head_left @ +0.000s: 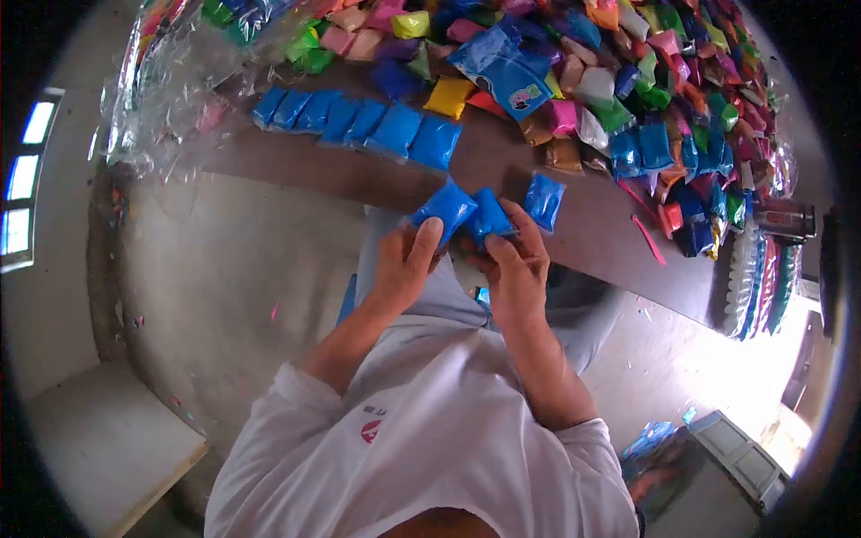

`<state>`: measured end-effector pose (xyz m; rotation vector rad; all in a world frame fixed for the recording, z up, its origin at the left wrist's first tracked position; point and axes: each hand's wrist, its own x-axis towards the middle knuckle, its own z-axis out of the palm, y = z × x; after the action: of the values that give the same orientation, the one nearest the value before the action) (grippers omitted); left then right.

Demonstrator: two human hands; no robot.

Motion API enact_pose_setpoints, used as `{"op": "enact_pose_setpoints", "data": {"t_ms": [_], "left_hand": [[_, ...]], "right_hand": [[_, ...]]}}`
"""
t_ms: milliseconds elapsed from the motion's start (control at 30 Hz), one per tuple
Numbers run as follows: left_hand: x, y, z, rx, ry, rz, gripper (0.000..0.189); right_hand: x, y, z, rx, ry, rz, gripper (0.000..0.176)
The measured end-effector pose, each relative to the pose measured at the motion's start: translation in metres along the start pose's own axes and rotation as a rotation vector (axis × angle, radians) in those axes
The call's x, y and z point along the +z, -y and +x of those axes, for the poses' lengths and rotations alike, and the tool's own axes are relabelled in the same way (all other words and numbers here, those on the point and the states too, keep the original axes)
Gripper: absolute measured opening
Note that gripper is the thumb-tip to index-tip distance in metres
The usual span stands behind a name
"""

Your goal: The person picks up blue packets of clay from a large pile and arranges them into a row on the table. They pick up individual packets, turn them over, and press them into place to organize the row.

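Observation:
My left hand (408,260) pinches a blue packet (447,208) between thumb and fingers, just in front of the table's near edge. Close beside it, my right hand (517,264) is closed on a second blue packet (488,215); the two packets nearly meet. What fills these small shiny pouches cannot be seen. Another blue packet (544,202) lies on the table just beyond my right hand. Farther back on the left, a row of several blue packets (392,131) lies side by side on the brown table (359,184).
A large heap of many-coloured packets (646,63) covers the table's back and right. Clear plastic wrappers (179,117) pile up at the left. A printed blue pouch (511,72) tops the heap's near side. Pink sticks (647,240) lie at the right, near stacked clear containers (762,282).

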<state>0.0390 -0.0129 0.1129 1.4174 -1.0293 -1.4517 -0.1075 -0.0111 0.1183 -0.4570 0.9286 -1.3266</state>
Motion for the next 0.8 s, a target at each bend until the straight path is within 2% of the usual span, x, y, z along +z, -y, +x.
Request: {"op": "enact_pose_setpoints", "data": {"t_ms": [133, 267, 467, 567, 800], "left_hand": [[0.005, 0.0, 0.002, 0.012, 0.009, 0.021, 0.038], [0.015, -0.012, 0.001, -0.003, -0.005, -0.01, 0.043], [0.02, -0.009, 0.006, -0.03, -0.043, -0.016, 0.046], [0.026, -0.012, 0.007, -0.03, -0.051, -0.029, 0.044], [0.023, -0.006, 0.006, -0.02, -0.044, -0.004, 0.043]], "right_hand": [[0.006, -0.002, -0.009, 0.023, -0.109, 0.2, 0.036], [0.005, -0.004, -0.013, 0.079, -0.138, 0.251, 0.03], [0.002, -0.009, -0.017, 0.097, -0.211, 0.18, 0.021], [-0.004, -0.013, -0.016, 0.094, -0.209, 0.049, 0.02], [-0.001, -0.018, -0.019, -0.066, -0.2, 0.127, 0.017]]}}
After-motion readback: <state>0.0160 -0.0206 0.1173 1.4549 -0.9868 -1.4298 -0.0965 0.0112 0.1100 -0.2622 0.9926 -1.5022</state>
